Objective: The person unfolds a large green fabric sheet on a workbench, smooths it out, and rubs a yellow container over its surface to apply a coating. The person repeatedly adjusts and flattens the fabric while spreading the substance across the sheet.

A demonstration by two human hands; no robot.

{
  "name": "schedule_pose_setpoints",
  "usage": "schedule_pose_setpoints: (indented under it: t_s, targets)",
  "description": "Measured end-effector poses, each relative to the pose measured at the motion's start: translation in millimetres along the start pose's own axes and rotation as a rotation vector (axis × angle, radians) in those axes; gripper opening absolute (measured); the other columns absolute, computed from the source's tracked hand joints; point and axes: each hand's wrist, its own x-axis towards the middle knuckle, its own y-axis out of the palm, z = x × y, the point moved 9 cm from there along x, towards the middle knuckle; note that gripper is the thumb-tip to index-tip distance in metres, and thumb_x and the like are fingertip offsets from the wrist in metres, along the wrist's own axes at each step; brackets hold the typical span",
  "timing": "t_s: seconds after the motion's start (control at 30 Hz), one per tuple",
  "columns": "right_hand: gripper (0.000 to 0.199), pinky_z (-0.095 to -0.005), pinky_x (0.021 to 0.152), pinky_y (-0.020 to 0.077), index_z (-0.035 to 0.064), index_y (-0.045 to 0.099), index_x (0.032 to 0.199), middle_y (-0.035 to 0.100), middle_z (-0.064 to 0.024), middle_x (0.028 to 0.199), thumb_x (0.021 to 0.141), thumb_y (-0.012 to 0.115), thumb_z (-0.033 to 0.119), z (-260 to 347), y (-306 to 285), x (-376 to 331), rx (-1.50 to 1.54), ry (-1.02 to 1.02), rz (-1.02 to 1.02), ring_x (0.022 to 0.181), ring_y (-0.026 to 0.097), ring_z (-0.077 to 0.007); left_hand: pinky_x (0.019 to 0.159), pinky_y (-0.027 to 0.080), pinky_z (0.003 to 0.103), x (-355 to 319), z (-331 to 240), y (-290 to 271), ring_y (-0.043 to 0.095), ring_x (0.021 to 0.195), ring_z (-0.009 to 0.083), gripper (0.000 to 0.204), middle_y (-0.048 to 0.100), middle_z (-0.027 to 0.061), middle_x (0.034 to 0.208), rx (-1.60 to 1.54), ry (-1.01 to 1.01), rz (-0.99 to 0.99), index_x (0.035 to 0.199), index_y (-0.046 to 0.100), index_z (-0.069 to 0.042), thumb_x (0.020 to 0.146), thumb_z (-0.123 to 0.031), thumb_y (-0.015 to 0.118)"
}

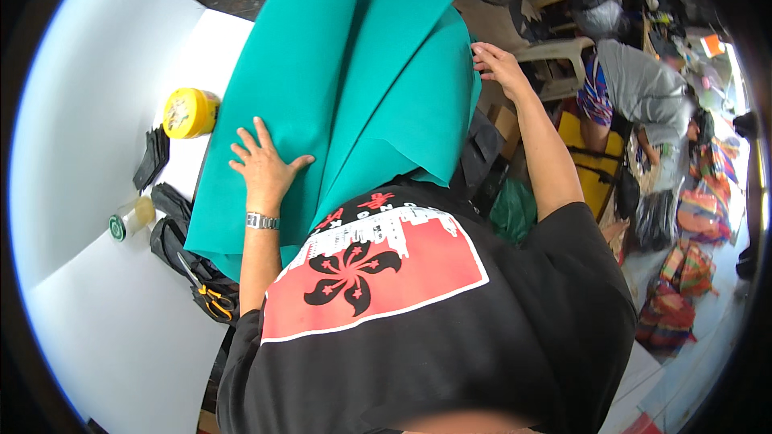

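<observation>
Teal fabric sheets spread lengthwise on a white surface.
The left hand (pixel 261 165) lies flat and open on the teal sheets (pixel 354 88), whose long axis runs away from the person across the white surface (pixel 104 96); farther off, the right hand (pixel 497 63) pinches their right edge.

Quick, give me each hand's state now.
Left hand: open, flat on the teal fabric sheet.
Right hand: fingers pinching the sheet's far edge.

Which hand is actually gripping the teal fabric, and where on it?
The right hand pinches the teal fabric sheets at their far right edge. The left hand only presses flat on top.
</observation>
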Motion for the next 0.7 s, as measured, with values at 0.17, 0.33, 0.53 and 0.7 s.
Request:
schedule_pose_setpoints:
  t_s: [0.17,0.33,0.53,0.7]
  targets:
    - [0.073,-0.0398,0.103,0.0415,0.0042,0.055,0.137,0.056,-0.0206,0.136,0.087,0.065,0.056,72,38,39,-0.311,-0.161,-0.053,0.126,0.053,-0.0325,0.102,0.027,0.072,-1,2,0,0.029,0.133,0.0591,0.131,0.023,0.0350,0.151,-0.025,-0.015,0.001,0.154,0.017,-0.004,0.058,-0.065,0.083]
    - [0.084,-0.0424,0.107,0.0392,0.0032,0.044,0.145,0.048,-0.0251,0.142,0.085,0.067,0.057,90,63,62,-0.156,-0.164,0.005,0.132,0.047,-0.0345,0.105,0.024,0.072,-5,5,0,0.026,0.136,0.0596,0.131,0.021,0.0349,0.152,-0.076,-0.035,-0.019,0.155,0.016,-0.007,0.058,-0.065,0.083]
    - [0.075,-0.0438,0.105,0.0405,0.0047,0.048,0.142,0.050,-0.0227,0.140,0.088,0.064,0.053,97,63,90,-0.246,-0.176,0.031,0.131,0.048,-0.0352,0.106,0.023,0.072,-5,5,0,0.026,0.136,0.0592,0.131,0.021,0.0348,0.153,-0.114,-0.066,-0.064,0.155,0.016,-0.008,0.058,-0.064,0.083]
    - [0.052,-0.0391,0.092,0.0457,0.0038,0.058,0.132,0.062,-0.0154,0.125,0.092,0.061,0.038,84,58,127,-0.371,0.060,0.109,0.111,0.058,-0.0263,0.107,0.023,0.071,-7,6,-5,0.026,0.138,0.0565,0.125,0.022,0.0316,0.154,-0.127,-0.084,-0.089,0.155,0.021,-0.009,0.060,-0.065,0.081]
